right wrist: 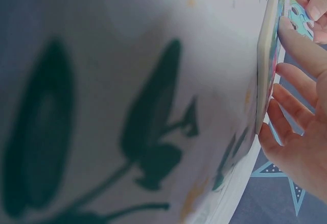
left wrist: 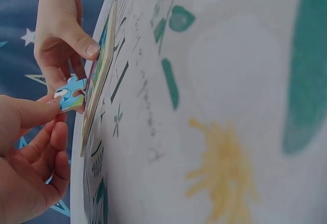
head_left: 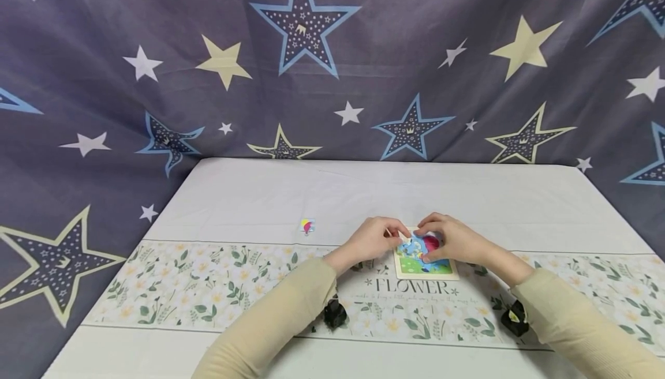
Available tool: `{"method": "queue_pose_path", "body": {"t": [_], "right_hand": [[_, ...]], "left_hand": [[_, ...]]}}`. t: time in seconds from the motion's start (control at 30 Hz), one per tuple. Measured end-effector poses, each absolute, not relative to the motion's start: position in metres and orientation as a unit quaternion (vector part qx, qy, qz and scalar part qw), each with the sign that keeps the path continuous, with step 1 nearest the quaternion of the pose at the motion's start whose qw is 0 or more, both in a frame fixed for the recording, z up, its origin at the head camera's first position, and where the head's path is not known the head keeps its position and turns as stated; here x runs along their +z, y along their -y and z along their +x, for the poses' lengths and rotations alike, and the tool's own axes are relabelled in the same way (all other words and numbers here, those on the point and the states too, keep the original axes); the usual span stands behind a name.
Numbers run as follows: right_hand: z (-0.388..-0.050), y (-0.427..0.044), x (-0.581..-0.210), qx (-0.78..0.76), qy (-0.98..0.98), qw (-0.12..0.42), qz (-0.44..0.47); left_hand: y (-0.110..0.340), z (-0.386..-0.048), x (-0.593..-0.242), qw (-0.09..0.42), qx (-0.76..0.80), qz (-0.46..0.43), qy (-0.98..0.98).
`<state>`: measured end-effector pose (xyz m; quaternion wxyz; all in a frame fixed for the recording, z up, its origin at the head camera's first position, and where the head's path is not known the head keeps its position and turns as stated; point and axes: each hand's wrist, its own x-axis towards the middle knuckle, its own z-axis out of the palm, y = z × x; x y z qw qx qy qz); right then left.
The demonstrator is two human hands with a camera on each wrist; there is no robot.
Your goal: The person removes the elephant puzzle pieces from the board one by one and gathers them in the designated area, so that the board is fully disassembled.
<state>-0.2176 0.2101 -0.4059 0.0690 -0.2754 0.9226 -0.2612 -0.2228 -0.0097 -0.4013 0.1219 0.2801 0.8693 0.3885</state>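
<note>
A small square jigsaw puzzle board [head_left: 428,276] with a pale frame and a blue, green and red picture lies on the table, right of centre. My left hand [head_left: 371,237] is at its left side and pinches a blue jigsaw piece [left wrist: 70,94] between thumb and forefinger, tilted just above the board. On the board's right part rests my right hand [head_left: 457,241], its thumb and fingers loosely bent and touching the surface. In the right wrist view those fingers [right wrist: 299,83] lie along the board's edge. The hands hide part of the picture.
A loose jigsaw piece [head_left: 307,226] in yellow, pink and blue lies on the white cloth to the left. A floral strip [head_left: 208,286] with the word FLOWER crosses the table. Behind it hangs a dark curtain [head_left: 332,96] with stars.
</note>
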Motion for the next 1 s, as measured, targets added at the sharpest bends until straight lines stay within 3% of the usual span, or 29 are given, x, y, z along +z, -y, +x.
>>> {"method": "queue_pose_path", "body": {"t": [1.0], "right_hand": [[-0.217, -0.209, -0.404, -0.247, -0.923, 0.065, -0.288]], "left_hand": [[0.074, -0.227, -0.399, 0.09, 0.392, 0.252, -0.88]]}}
